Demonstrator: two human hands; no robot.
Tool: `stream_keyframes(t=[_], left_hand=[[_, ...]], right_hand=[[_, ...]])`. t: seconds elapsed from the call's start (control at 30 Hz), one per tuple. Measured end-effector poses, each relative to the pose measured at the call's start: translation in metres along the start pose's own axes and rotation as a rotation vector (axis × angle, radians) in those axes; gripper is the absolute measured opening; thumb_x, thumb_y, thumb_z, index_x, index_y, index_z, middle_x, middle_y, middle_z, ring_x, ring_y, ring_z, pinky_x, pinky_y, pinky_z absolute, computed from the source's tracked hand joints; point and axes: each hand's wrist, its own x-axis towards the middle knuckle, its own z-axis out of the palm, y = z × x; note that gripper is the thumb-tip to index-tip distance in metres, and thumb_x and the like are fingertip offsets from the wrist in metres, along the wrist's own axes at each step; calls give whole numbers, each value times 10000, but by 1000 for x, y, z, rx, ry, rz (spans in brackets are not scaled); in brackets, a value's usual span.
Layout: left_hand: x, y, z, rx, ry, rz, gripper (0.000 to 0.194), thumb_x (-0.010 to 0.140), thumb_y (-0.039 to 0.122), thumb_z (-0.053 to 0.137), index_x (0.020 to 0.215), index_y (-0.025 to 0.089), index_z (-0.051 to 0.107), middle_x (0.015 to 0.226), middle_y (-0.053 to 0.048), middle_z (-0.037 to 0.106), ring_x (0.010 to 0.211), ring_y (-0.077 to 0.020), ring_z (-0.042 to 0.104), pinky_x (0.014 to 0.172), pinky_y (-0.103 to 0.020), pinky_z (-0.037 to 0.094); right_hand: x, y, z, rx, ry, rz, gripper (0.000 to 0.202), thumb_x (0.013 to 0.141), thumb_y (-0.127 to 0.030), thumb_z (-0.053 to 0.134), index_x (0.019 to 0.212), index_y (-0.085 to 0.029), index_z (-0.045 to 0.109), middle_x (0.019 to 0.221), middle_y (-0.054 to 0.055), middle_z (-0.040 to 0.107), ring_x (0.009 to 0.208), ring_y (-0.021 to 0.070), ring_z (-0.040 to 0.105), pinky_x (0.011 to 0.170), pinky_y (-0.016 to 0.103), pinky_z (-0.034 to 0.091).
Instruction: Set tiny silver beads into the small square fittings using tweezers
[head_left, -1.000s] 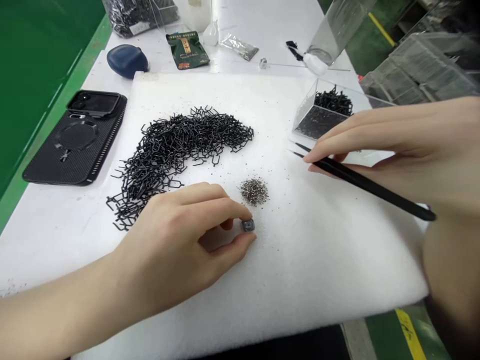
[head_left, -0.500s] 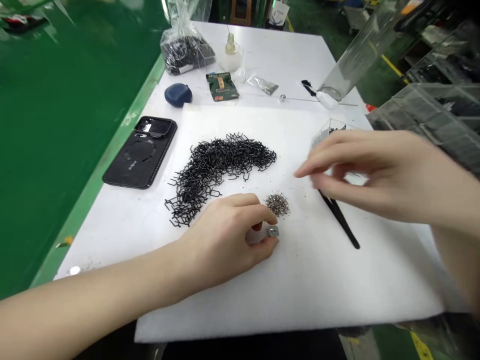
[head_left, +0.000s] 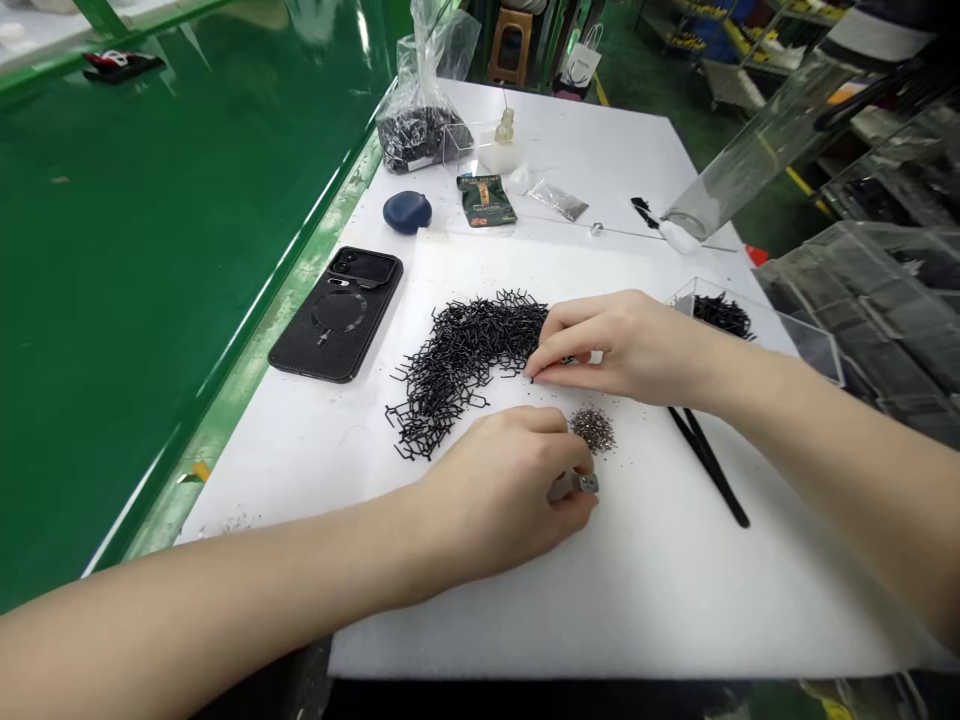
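Observation:
My left hand is closed on a small grey metal block, pinched between thumb and fingers close to the white mat. Just beyond it lies a little heap of tiny shiny metal parts. A curved pile of black bent wire pieces spreads behind that hand. At the pile's right end, my right hand has its fingertips pressed together among the wires; whatever they pinch is hidden. Black tweezers lie under and beside the right forearm.
A black phone rests on the left. Farther back are a blue rounded case, a green packet and a bag of black parts. A clear box with black pieces stands right, below a slanted clear tube.
My right hand has moved left from above the tweezers to the right end of the wire pile. My left hand keeps the metal block. The whole view has shifted slightly.

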Motion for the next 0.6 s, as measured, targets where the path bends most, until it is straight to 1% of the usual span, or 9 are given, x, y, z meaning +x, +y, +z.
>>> stream_keyframes(t=[0.1,0.17,0.23,0.3,0.33,0.4,0.43,0.5,0.6], left_hand=[[0,-1,1,-41,19,7,81,941,79,865,937,107,941,833,-44,791,716,-163,683,695,-271,571],[-1,0,1,-82,38,-2,100,942,77,851,962,99,946,862,-56,803,702,-150,681,684,-262,570],[-1,3,-1,-133,57,-25,109,933,88,847,979,105,944,899,-62,819,701,-138,693,665,-244,566],[0,6,-4,-187,77,-56,101,908,103,858,973,123,932,917,-53,833,708,-125,703,629,-219,538],[1,8,-6,-212,86,-73,96,889,107,867,962,133,923,908,-42,836,708,-117,699,616,-207,521],[3,11,-9,-259,107,-113,98,844,107,872,929,150,897,852,-9,825,685,-96,668,608,-187,506],[4,12,-11,-281,115,-138,101,831,107,868,918,156,885,823,5,818,667,-88,649,609,-178,510],[7,14,-14,-314,124,-190,100,826,110,852,910,163,869,797,15,819,649,-81,640,615,-162,535],[11,16,-17,-411,152,-287,112,834,117,858,918,183,892,809,14,855,657,-84,699,627,-137,584]], right_hand=[[-1,-2,-3,10,45,-8,180,1028,-266,793,943,-290,950,1002,74,890,823,250,806,742,411,630],[-7,-9,-6,21,111,3,136,1017,-255,813,936,-303,911,1010,54,883,842,244,812,746,402,644],[-21,-19,-8,42,229,40,122,1036,-216,825,991,-319,871,1033,29,886,878,230,836,737,374,657],[-38,-31,-6,98,423,101,159,1079,-185,829,1075,-344,833,1023,1,898,884,212,869,713,340,670],[-47,-37,-4,138,491,124,182,1090,-170,828,1099,-351,826,1014,-7,898,859,204,879,684,325,670],[-61,-45,4,280,661,183,288,986,-72,898,1035,-351,847,896,-30,887,755,203,876,613,304,663],[-66,-47,9,317,703,195,320,949,-41,901,1006,-353,856,862,-41,876,720,194,864,593,292,661],[-71,-48,19,357,736,196,352,903,-11,900,972,-355,875,840,-53,868,702,181,852,599,273,677],[-70,-48,27,371,720,184,360,909,-3,867,968,-357,895,886,-57,895,748,167,864,653,257,708]])
